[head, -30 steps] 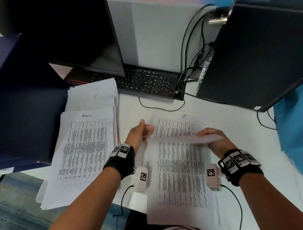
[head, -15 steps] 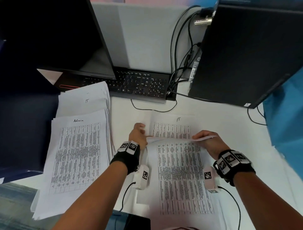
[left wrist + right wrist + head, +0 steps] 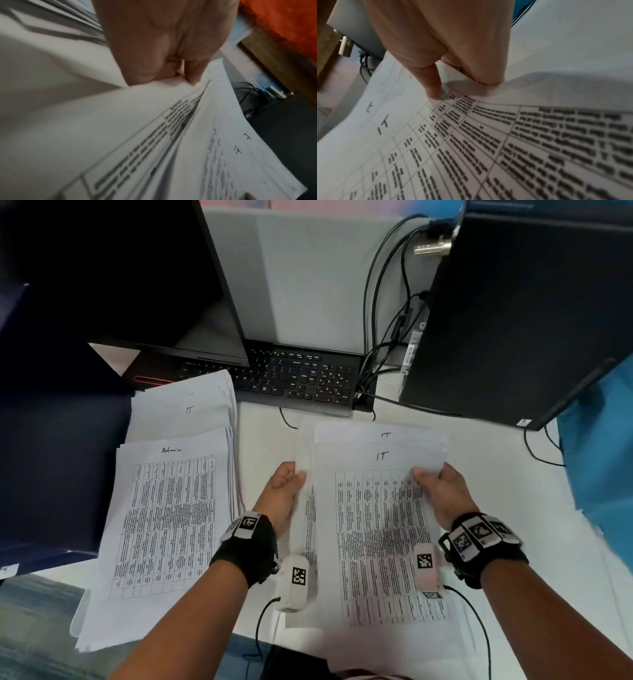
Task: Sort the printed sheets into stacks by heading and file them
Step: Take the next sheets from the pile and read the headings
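At 9 o'clock on the desk [image 3: 496,508] lies the Admin stack [image 3: 164,529], with an IT stack [image 3: 185,405] just beyond it at 10 o'clock, partly under it. Both are fanned at their right edges.

The left hand [image 3: 281,491] pinches the left edge of the held IT sheets [image 3: 380,525] at 6 o'clock, thumb on top; in the left wrist view the fingers [image 3: 192,75] curl against the paper's underside. The right hand [image 3: 442,494] clamps the right edge, thumb [image 3: 433,89] pressed on the printed table, the other fingers folded beneath. At least 2 sheets headed IT show, their top edges offset.

The risk, as judged: the bundle is held only by its side edges and sags between the hands, so a loosened pinch could let a lower sheet slide out or the offset sheets skew further. Carrying it left to the far IT stack means passing over the Admin stack, and a dragging edge could shift those fanned pages or mix headings.

At 12 o'clock sits a keyboard [image 3: 298,378] under a dark monitor [image 3: 113,275]. Cables [image 3: 387,337] hang at 1 o'clock beside a black tower [image 3: 531,320], near the sheets' far corner. A dark folder [image 3: 51,467] lies at 9 o'clock, beyond both stacks.
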Tool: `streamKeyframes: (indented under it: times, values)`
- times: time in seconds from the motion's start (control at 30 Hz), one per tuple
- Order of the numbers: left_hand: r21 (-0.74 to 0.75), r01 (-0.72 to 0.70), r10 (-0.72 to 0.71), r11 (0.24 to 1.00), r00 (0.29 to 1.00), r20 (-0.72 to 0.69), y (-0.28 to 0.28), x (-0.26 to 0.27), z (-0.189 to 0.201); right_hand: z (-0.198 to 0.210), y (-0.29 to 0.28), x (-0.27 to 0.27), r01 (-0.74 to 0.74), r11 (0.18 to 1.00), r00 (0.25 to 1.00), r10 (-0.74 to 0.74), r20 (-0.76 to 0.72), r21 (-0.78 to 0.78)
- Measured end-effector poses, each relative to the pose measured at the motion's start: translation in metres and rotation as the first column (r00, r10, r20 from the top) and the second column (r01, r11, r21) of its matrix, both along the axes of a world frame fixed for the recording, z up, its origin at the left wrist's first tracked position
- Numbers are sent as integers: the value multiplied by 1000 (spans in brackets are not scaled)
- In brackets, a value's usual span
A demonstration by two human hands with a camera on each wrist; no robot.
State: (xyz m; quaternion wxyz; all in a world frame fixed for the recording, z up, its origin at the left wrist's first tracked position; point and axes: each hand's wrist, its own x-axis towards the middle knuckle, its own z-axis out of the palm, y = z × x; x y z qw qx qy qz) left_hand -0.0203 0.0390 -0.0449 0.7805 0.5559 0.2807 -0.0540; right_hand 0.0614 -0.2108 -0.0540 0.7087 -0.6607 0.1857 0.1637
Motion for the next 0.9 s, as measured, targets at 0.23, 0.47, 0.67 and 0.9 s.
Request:
streamKeyframes:
  times: [0.23, 0.47, 0.67, 0.9]
  values:
    - [281, 123, -86, 952, 986, -141, 2, -4, 22, 21, 38, 2, -144, 989, 988, 146, 43, -33]
    - [441, -185, 114, 878, 977, 182, 32, 8, 59, 54, 63, 10, -317, 943, 942, 326, 86, -99]
    - [629, -458, 107, 628, 852, 513, 35, 12, 112, 121, 97, 1, -64, 991, 833, 117, 540, -116]
    - [513, -434, 135, 741, 844, 519, 39, 16, 105, 122, 109, -5, -107, 989, 819, 145, 556, -100]
